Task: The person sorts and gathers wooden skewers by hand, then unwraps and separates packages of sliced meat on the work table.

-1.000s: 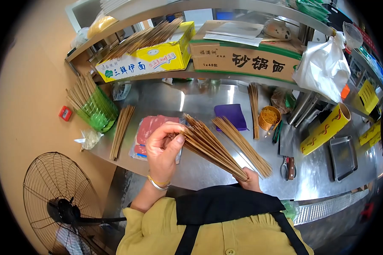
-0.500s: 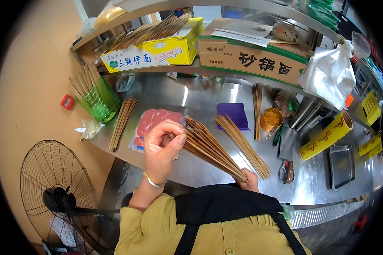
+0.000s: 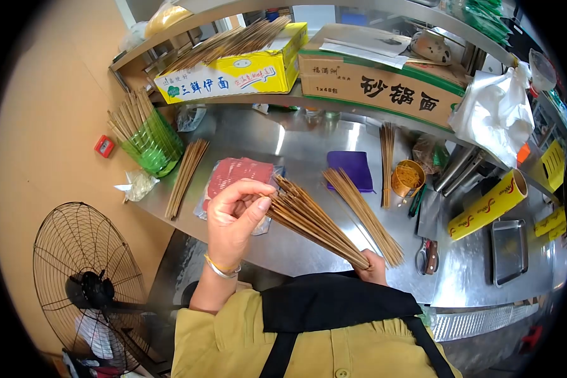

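Note:
My right hand (image 3: 372, 268) is closed around the lower end of a bundle of bamboo skewers (image 3: 315, 220), which slants up and to the left above the metal counter. At the upper end, thumb and forefinger of my left hand (image 3: 233, 217) pinch at the tip of a skewer on the bundle's left edge; the contact is partly hidden. A second bundle of skewers (image 3: 365, 217) lies on the counter to the right, beside a purple cloth (image 3: 350, 170). Behind my left hand is a clear plastic bag of pinkish-red flat pieces (image 3: 239, 173).
A green container of skewers (image 3: 151, 148) stands at the left, with loose skewers (image 3: 188, 176) beside it. Scissors (image 3: 427, 257), a yellow tin (image 3: 408, 178), a film roll (image 3: 488, 205) and a metal tray (image 3: 509, 252) are right. A shelf with boxes (image 3: 384, 85) spans the back; a fan (image 3: 88, 286) stands lower left.
The view has shifted slightly, moving the counter things a little to the right in the picture. Both hands keep nearly the same hold, the left a touch lower along the bundle's edge.

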`<state>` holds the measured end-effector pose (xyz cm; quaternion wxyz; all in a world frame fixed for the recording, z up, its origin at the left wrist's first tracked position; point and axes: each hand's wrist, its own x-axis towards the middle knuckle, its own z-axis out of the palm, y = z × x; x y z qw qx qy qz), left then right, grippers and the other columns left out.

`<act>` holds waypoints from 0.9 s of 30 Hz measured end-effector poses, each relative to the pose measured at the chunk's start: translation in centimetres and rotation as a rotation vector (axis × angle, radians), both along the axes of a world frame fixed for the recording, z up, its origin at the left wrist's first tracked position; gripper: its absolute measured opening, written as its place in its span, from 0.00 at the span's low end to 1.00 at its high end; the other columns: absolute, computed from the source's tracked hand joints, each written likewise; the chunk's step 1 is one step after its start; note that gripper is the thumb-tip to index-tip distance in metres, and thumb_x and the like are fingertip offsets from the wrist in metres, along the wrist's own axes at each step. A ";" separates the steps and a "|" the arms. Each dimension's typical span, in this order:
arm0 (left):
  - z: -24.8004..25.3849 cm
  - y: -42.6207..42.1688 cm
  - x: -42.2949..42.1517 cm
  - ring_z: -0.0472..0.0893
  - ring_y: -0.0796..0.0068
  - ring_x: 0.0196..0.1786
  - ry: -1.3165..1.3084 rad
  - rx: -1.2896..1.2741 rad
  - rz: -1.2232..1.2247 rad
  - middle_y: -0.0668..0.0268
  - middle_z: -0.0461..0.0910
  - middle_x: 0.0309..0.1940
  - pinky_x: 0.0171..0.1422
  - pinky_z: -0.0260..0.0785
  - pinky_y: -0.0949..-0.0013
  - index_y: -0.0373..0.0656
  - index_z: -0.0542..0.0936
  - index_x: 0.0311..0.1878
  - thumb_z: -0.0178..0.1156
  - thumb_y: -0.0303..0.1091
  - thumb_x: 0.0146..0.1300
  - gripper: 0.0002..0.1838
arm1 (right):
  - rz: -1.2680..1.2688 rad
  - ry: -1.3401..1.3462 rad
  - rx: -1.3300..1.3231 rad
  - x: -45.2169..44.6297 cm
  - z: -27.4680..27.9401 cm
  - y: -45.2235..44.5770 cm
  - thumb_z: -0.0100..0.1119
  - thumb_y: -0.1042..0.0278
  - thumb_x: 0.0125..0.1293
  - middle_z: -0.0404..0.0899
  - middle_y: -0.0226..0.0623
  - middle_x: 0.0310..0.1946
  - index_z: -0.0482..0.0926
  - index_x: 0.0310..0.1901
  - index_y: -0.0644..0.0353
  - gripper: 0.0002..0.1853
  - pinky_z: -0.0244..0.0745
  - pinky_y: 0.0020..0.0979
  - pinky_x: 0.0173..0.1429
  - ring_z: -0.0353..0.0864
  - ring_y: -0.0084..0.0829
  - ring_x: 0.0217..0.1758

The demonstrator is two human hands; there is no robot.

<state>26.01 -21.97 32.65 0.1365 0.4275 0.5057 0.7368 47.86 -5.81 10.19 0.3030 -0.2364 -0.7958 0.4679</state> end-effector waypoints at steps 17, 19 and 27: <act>1.0 -2.7 -3.6 0.72 0.82 0.37 0.159 -0.207 -0.037 0.67 0.73 0.37 0.41 0.65 0.79 0.36 0.78 0.34 0.60 0.21 0.55 0.03 | -0.119 0.048 0.282 -0.6 -1.0 1.0 0.66 0.72 0.52 0.73 0.38 0.19 0.73 0.24 0.59 0.08 0.67 0.31 0.27 0.75 0.38 0.23; 1.1 -3.1 -3.9 0.72 0.80 0.39 0.156 -0.209 0.014 0.66 0.73 0.37 0.44 0.64 0.78 0.37 0.78 0.33 0.60 0.22 0.55 0.03 | -0.139 0.059 0.355 -0.8 -0.5 1.0 0.64 0.74 0.48 0.72 0.39 0.20 0.72 0.24 0.59 0.08 0.68 0.33 0.27 0.75 0.41 0.23; 0.0 -4.5 -5.9 0.75 0.75 0.40 -0.271 0.161 0.099 0.66 0.75 0.35 0.49 0.70 0.73 0.43 0.69 0.45 0.51 0.31 0.68 0.06 | -0.220 0.047 0.450 -0.5 -1.1 1.3 0.62 0.75 0.47 0.71 0.38 0.20 0.72 0.23 0.58 0.06 0.67 0.36 0.27 0.73 0.41 0.23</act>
